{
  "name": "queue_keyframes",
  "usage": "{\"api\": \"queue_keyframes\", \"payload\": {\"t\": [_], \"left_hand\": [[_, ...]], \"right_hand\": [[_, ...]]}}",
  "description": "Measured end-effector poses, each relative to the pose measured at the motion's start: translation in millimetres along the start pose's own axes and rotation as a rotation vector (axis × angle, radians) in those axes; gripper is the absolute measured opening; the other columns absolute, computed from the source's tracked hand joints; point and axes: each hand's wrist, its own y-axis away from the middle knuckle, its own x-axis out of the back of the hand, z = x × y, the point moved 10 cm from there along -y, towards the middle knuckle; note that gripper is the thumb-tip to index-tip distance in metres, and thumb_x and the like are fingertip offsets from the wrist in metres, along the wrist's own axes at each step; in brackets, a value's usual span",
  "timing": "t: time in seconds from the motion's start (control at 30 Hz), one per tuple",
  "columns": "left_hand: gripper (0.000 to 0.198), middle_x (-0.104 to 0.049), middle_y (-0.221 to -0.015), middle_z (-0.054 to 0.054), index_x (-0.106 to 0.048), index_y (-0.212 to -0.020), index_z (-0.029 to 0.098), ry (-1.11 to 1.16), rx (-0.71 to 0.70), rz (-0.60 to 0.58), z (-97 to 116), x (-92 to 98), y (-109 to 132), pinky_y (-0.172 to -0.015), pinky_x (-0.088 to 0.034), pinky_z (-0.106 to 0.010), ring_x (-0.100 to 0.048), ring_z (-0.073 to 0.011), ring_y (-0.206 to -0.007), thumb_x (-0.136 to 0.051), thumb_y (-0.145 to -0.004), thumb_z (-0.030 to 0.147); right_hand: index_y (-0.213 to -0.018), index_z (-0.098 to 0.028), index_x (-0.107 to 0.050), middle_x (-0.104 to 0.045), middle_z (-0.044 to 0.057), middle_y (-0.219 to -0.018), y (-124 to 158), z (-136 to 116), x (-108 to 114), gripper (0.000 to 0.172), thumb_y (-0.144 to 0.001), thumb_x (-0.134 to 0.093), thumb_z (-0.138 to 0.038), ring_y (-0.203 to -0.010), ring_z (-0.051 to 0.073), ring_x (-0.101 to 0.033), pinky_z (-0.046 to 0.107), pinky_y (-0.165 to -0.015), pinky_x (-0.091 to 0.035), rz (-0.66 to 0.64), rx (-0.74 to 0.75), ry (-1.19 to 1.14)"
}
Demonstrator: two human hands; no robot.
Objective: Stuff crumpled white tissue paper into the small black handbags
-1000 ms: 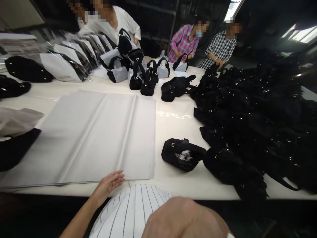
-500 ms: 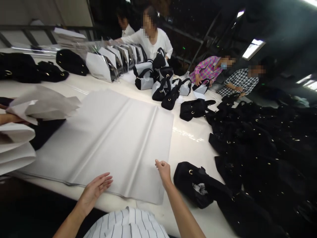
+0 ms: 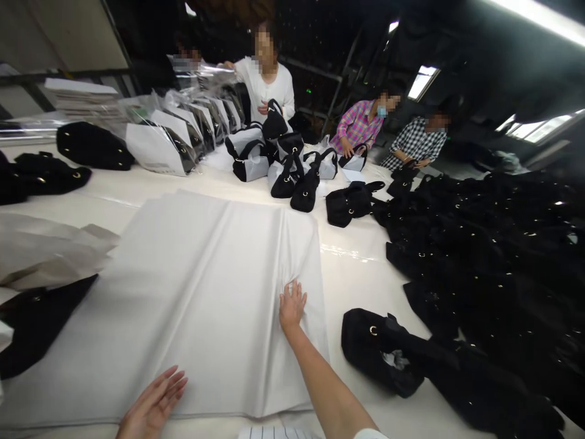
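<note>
A wide stack of thin pale grey sheets (image 3: pixel 205 305), like tissue paper, lies before me with two long creases running across it. My right hand (image 3: pixel 292 303) rests on its right part, fingers spread, and the top sheet wrinkles around the fingertips. Over the near left edge of the stack is my left hand (image 3: pixel 155 399), fingers stretched out and holding nothing; whether it touches the paper I cannot tell. To the right of my right arm, a black bag (image 3: pixel 379 353) with a gold ring lies on its side, crumpled light stuffing showing in its opening.
A large heap of black bags (image 3: pixel 493 274) covers the right side. Several bags wrapped in grey paper (image 3: pixel 256 164) stand at the back, beside clear-bagged ones (image 3: pixel 158 149). Co-workers (image 3: pixel 274 85) work across the white table (image 3: pixel 356 268). Crumpled paper (image 3: pixel 50 250) lies at the left.
My right hand has opened from a closed pose and now lies on the sheets, wrinkling the top one. The view has shifted; another person's hand at the left is out of sight.
</note>
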Motion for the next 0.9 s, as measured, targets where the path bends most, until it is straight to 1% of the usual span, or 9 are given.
{"api": "queue_keyframes", "payload": {"t": [0.07, 0.13, 0.23, 0.33, 0.43, 0.53, 0.67, 0.8, 0.9], "left_hand": [[0.033, -0.074, -0.102, -0.008, -0.067, -0.105, 0.018, -0.014, -0.026, 0.01, 15.0, -2.0, -4.9, -0.082, -0.06, -0.027, -0.069, -0.0216, -0.099, -0.07, -0.072, 0.023], [0.036, -0.074, -0.099, -0.009, -0.066, -0.105, 0.016, -0.04, -0.094, 0.033, 41.7, -6.3, -7.8, -0.082, -0.059, -0.027, -0.07, -0.0203, -0.094, -0.072, -0.07, 0.022], [0.042, -0.073, -0.098, -0.011, -0.065, -0.106, 0.013, -0.16, -0.224, 0.063, 90.3, -12.2, -16.2, -0.085, -0.057, -0.031, -0.07, -0.0218, -0.093, -0.075, -0.068, 0.028], [0.045, -0.07, -0.103, -0.013, -0.064, -0.107, 0.012, -0.412, -0.401, 0.156, 142.9, -9.9, -35.1, -0.089, -0.055, -0.037, -0.067, -0.0257, -0.097, -0.07, -0.071, 0.038], [0.047, -0.065, -0.116, -0.016, -0.063, -0.11, 0.012, -0.817, -0.626, 0.357, 199.9, -10.4, -57.4, -0.101, -0.046, -0.043, -0.06, -0.0295, -0.113, -0.06, -0.074, 0.042], [0.06, -0.054, -0.133, -0.02, -0.054, -0.126, 0.008, -1.168, -0.696, 0.479, 241.2, -26.3, -89.3, -0.111, -0.035, -0.041, -0.044, -0.0306, -0.131, -0.051, -0.08, 0.045], [0.073, -0.057, -0.127, -0.027, -0.048, -0.128, -0.001, -1.312, -0.452, 0.492, 260.8, -40.5, -137.8, -0.103, -0.039, -0.044, -0.048, -0.0366, -0.127, -0.048, -0.082, 0.056], [0.079, -0.069, -0.103, -0.021, -0.045, -0.128, -0.002, -1.337, -0.381, 0.382, 246.8, -74.7, -160.6, -0.083, -0.049, -0.035, -0.065, -0.0316, -0.102, -0.062, -0.074, 0.054], [0.065, -0.071, -0.098, -0.017, -0.05, -0.124, 0.004, -1.404, -0.382, 0.31, 223.6, -103.8, -164.6, -0.077, -0.049, -0.031, -0.067, -0.0281, -0.094, -0.067, -0.071, 0.038]], "right_hand": [[-0.126, -0.014, -0.063, -0.044, 0.012, -0.149, -1.1, 3.1, 1.4, 0.042, -0.092, -0.038, -0.018, -0.138, 0.029, -0.035, 0.045, -0.113, -0.025, 0.022, 0.04, -0.07], [-0.115, -0.012, -0.07, -0.059, 0.013, -0.135, 0.0, 24.7, 9.6, 0.042, -0.09, -0.037, -0.019, -0.128, 0.028, -0.047, 0.041, -0.108, -0.035, 0.057, 0.024, -0.181], [-0.105, -0.008, -0.073, -0.066, 0.015, -0.123, 11.1, 95.5, 32.8, 0.045, -0.085, -0.039, -0.03, -0.117, 0.029, -0.057, 0.041, -0.106, -0.04, 0.161, -0.113, -0.371], [-0.106, -0.002, -0.071, -0.064, 0.022, -0.122, 30.0, 182.0, 47.9, 0.058, -0.078, -0.041, -0.043, -0.114, 0.037, -0.058, 0.05, -0.102, -0.042, 0.157, -0.306, -0.406], [-0.104, -0.007, -0.072, -0.062, 0.019, -0.128, 43.6, 226.3, 55.5, 0.065, -0.069, -0.05, -0.057, -0.118, 0.037, -0.057, 0.046, -0.107, -0.039, 0.061, -0.352, -0.495], [-0.107, -0.007, -0.071, -0.06, 0.018, -0.132, 50.5, 230.7, 57.9, 0.073, -0.061, -0.057, -0.062, -0.121, 0.036, -0.055, 0.042, -0.109, -0.037, -0.033, -0.415, -0.553], [-0.13, -0.008, -0.059, -0.064, 0.019, -0.125, 48.2, 223.6, 61.0, 0.089, -0.061, -0.061, -0.065, -0.117, 0.035, -0.059, 0.043, -0.105, -0.041, -0.064, -0.53, -0.539], [-0.132, -0.006, -0.058, -0.067, 0.021, -0.119, 41.9, 221.8, 67.6, 0.097, -0.057, -0.068, -0.068, -0.115, 0.037, -0.06, 0.046, -0.102, -0.043, -0.064, -0.615, -0.502], [-0.122, -0.006, -0.066, -0.069, 0.019, -0.116, 30.5, 191.3, 74.7, 0.081, -0.061, -0.07, -0.059, -0.115, 0.036, -0.06, 0.043, -0.103, -0.043, -0.03, -0.561, -0.574]]}}
